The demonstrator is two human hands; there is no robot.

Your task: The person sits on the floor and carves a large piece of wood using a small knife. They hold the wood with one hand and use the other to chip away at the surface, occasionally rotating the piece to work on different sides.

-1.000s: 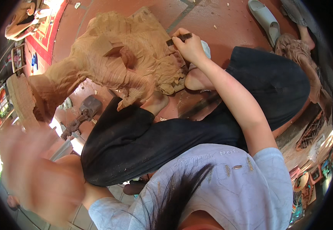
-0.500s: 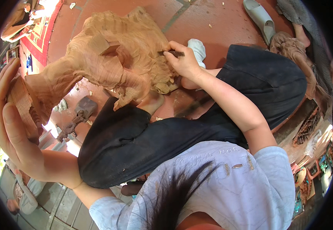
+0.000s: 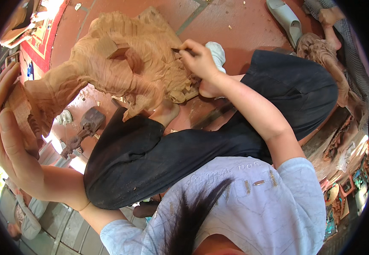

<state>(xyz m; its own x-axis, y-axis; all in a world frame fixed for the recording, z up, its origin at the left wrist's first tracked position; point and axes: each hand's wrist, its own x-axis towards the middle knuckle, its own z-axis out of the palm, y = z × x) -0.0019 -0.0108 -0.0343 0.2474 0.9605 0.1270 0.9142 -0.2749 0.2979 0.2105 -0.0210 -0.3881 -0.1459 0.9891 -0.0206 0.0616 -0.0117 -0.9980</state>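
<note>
Currently left hand (image 3: 16,144) gripping nothing, unclenched beside the wood carving (image 3: 93,63), contact unclear; carving lies between both grips; right hand (image 3: 199,63) pinches a dark strip (image 3: 175,49) at its right side. I'd brace left, keep right's pressure light. Count: one carving, one strip, one grey slipper (image 3: 287,22) beyond right grip.

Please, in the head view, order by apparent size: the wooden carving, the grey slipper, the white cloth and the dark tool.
Wooden carving
Grey slipper
White cloth
Dark tool, partly covered by the right hand
</note>
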